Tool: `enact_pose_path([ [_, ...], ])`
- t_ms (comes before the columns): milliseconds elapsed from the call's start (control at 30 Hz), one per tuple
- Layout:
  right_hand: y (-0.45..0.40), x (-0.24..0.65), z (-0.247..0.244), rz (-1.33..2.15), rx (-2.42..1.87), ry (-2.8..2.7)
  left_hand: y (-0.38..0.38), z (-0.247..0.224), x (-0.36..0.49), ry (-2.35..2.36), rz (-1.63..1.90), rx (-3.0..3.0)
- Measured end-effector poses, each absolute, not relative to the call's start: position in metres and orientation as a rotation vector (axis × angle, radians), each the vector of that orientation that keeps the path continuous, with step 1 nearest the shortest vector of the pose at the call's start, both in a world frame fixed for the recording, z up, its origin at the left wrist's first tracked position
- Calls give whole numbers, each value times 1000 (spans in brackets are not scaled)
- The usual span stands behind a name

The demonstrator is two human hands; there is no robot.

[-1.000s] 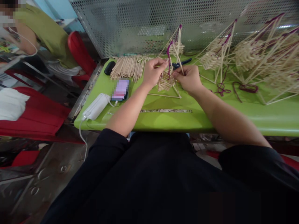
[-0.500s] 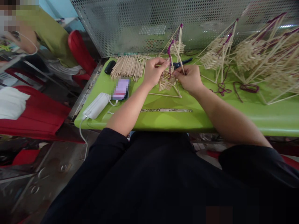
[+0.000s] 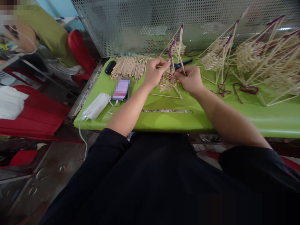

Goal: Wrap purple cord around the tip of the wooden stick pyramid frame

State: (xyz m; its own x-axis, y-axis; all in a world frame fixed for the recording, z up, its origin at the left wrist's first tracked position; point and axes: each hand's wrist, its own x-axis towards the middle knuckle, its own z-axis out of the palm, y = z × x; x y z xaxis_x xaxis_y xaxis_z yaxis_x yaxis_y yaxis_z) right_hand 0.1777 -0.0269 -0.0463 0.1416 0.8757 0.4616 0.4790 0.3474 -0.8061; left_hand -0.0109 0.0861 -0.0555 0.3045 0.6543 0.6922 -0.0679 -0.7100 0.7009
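Note:
A pyramid-like frame of thin wooden sticks (image 3: 166, 96) stands on the green table in front of me, with a small lattice of stacked sticks (image 3: 166, 85) inside it. Purple yarn (image 3: 170, 50) hangs from its upper part and runs down to my left fingertips. My left hand (image 3: 154, 72) is closed in a pinch on that yarn, at the frame's left side. On the right side, my right hand (image 3: 191, 79) has thumb and fingers closed around a slanting stick (image 3: 181, 62) of the frame. Dark-handled pliers or cutters (image 3: 187, 62) lie behind the right hand, partly hidden.
Loose sticks (image 3: 128, 67) are piled at the left, near a phone (image 3: 121, 89) and a white power bank (image 3: 96, 106) with cables. Several finished-looking stick frames (image 3: 213, 56) and coiled purple yarn (image 3: 249, 89) fill the right. Perforated metal (image 3: 131, 25) rises behind. A person (image 3: 47, 34) sits at left.

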Motion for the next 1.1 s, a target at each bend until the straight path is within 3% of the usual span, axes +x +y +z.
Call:
enact_pose_path([
  [1100,-25,181,-49,479,-1237,-1512,84,-58,-11,545,1520,2064],
])
